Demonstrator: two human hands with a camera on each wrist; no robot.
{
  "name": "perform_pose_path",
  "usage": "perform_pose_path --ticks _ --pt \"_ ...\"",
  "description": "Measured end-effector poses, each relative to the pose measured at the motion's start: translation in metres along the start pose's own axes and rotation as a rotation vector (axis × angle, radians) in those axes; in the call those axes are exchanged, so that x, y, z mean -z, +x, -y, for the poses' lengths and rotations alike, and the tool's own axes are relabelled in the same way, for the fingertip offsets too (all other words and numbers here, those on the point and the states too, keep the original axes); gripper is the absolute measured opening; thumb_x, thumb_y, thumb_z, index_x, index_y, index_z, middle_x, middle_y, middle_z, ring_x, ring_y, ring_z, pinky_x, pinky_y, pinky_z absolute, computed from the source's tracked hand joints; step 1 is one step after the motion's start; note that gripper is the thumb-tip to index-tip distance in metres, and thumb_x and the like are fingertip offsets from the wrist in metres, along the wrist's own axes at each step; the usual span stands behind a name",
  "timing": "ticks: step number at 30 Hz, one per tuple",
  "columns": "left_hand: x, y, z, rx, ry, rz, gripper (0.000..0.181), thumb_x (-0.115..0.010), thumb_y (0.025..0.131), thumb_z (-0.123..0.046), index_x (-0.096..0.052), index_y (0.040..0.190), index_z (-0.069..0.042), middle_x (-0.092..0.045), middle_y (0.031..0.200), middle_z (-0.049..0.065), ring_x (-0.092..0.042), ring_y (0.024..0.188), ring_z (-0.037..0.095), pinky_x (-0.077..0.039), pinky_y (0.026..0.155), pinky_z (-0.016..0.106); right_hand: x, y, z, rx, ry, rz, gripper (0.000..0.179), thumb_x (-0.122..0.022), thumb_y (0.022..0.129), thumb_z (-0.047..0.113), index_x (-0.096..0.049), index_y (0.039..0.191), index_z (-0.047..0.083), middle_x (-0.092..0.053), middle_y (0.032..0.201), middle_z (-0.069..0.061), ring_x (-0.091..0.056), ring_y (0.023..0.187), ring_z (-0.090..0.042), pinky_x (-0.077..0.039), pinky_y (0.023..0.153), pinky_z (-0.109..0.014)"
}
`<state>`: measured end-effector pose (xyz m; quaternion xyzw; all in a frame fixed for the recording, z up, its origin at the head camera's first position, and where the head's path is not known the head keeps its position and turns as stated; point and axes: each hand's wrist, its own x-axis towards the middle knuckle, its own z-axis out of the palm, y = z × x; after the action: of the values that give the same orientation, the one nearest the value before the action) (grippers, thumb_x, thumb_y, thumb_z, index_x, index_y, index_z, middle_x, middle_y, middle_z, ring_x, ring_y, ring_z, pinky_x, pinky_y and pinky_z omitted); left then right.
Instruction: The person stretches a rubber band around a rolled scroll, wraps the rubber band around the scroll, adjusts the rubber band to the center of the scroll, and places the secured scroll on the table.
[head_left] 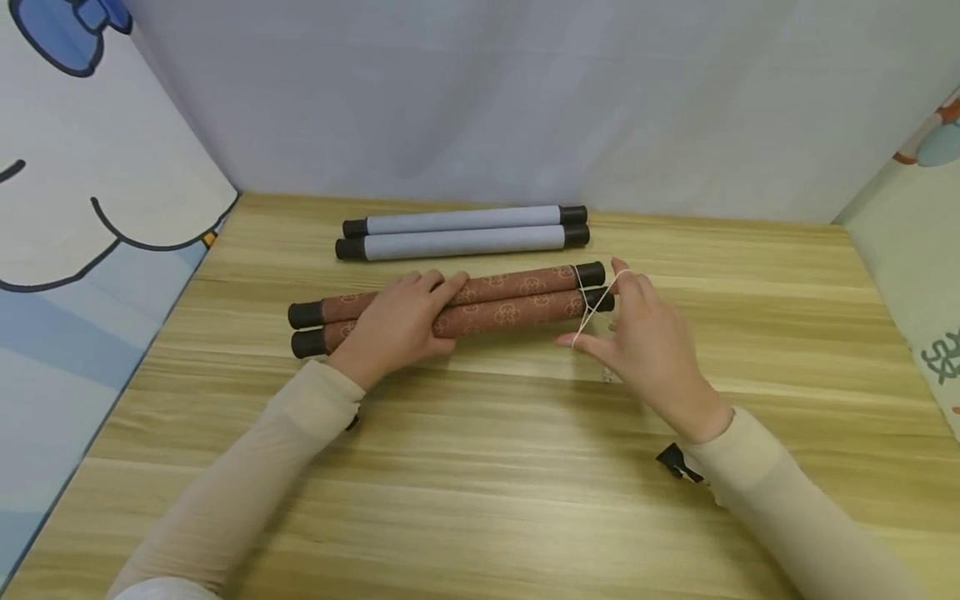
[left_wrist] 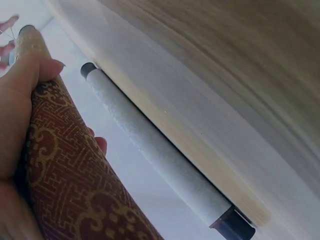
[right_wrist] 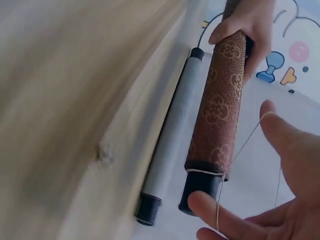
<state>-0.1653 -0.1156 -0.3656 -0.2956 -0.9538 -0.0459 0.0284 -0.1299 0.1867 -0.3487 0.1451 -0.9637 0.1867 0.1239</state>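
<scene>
Two red-brown patterned scrolls (head_left: 510, 314) with black end knobs lie side by side in the head view. My left hand (head_left: 401, 321) grips the pair near their middle, thumb on the near side and fingers over the far one. A thin pale rubber band (right_wrist: 205, 172) loops around their right end, by the knobs. My right hand (head_left: 648, 342) holds this band stretched between the spread thumb and fingers, and the strands cross in front of the knobs. The right wrist view shows one digit (right_wrist: 215, 210) overlapping a black knob, with the band taut over it.
Two pale grey-blue scrolls (head_left: 465, 243) with black knobs lie together behind the patterned pair. A small pale scrap (right_wrist: 105, 155) rests on the wooden table (head_left: 465, 500). A pale cloth wall (head_left: 487, 108) stands at the back, with printed panels (head_left: 67, 358) at the sides.
</scene>
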Motion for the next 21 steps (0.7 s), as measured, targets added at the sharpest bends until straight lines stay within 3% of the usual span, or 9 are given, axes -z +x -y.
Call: perform_pose_path --ticks 2,5,8,12,15,18,21 --pt "0.001 -0.001 0.001 0.005 -0.012 -0.002 0.085 -0.078 0.080 -0.041 -0.040 0.151 -0.014 -0.061 0.122 0.011 -0.061 0.101 0.031 -0.051 0.092 0.048 -0.003 0.000 -0.005 -0.108 0.080 0.076 0.101 -0.081 0.072 0.056 -0.043 0.141 -0.007 -0.064 0.111 -0.019 -0.054 0.059 -0.017 -0.045 0.053 -0.034" --pt "0.002 -0.003 0.004 -0.018 -0.042 0.005 0.086 -0.079 0.079 -0.042 -0.039 0.152 -0.017 -0.060 0.121 0.010 -0.061 0.102 0.030 -0.050 0.095 0.049 -0.005 0.005 -0.017 -0.212 0.198 0.210 0.108 -0.075 0.077 0.061 -0.032 0.151 -0.004 -0.065 0.096 -0.017 -0.061 0.069 -0.022 -0.051 0.067 -0.040" --pt "0.002 -0.005 0.011 -0.094 -0.086 0.003 0.086 -0.079 0.079 -0.041 -0.040 0.152 -0.018 -0.061 0.122 0.008 -0.061 0.107 0.029 -0.048 0.099 0.049 -0.003 0.011 -0.030 -0.266 0.397 0.355 0.100 -0.072 0.083 0.055 -0.026 0.155 0.002 -0.066 0.119 -0.020 -0.070 0.092 -0.030 -0.055 0.081 -0.039" --pt "0.001 -0.008 0.018 -0.212 -0.112 -0.010 0.085 -0.079 0.077 -0.037 -0.043 0.151 -0.018 -0.061 0.125 0.006 -0.060 0.112 0.026 -0.047 0.104 0.047 0.001 0.016 -0.038 -0.200 0.584 0.486 0.085 -0.071 0.089 0.041 -0.029 0.156 0.009 -0.055 0.145 -0.011 -0.058 0.130 -0.028 -0.049 0.104 -0.042" --pt "0.002 -0.010 0.016 -0.280 -0.107 -0.012 0.086 -0.081 0.075 -0.036 -0.044 0.150 -0.015 -0.062 0.124 0.006 -0.059 0.113 0.025 -0.046 0.104 0.046 0.000 0.016 -0.039 -0.167 0.674 0.488 0.068 -0.073 0.089 0.034 -0.046 0.147 0.010 -0.063 0.137 -0.007 -0.063 0.123 -0.017 -0.049 0.105 -0.035" --pt "0.005 -0.011 0.012 -0.314 -0.095 -0.006 0.089 -0.084 0.074 -0.036 -0.044 0.150 -0.015 -0.061 0.126 0.005 -0.058 0.114 0.025 -0.046 0.104 0.046 0.001 0.014 -0.038 -0.210 0.778 0.444 0.055 -0.075 0.087 0.030 -0.060 0.135 0.007 -0.073 0.120 -0.005 -0.072 0.101 -0.007 -0.056 0.088 -0.022" --pt "0.009 -0.011 0.010 -0.313 -0.075 0.001 0.093 -0.086 0.073 -0.039 -0.042 0.151 -0.016 -0.060 0.129 0.005 -0.058 0.118 0.026 -0.046 0.106 0.046 0.002 0.015 -0.036 -0.207 0.738 0.407 0.045 -0.078 0.085 0.034 -0.071 0.121 0.009 -0.077 0.106 0.003 -0.072 0.093 -0.002 -0.056 0.081 -0.018"
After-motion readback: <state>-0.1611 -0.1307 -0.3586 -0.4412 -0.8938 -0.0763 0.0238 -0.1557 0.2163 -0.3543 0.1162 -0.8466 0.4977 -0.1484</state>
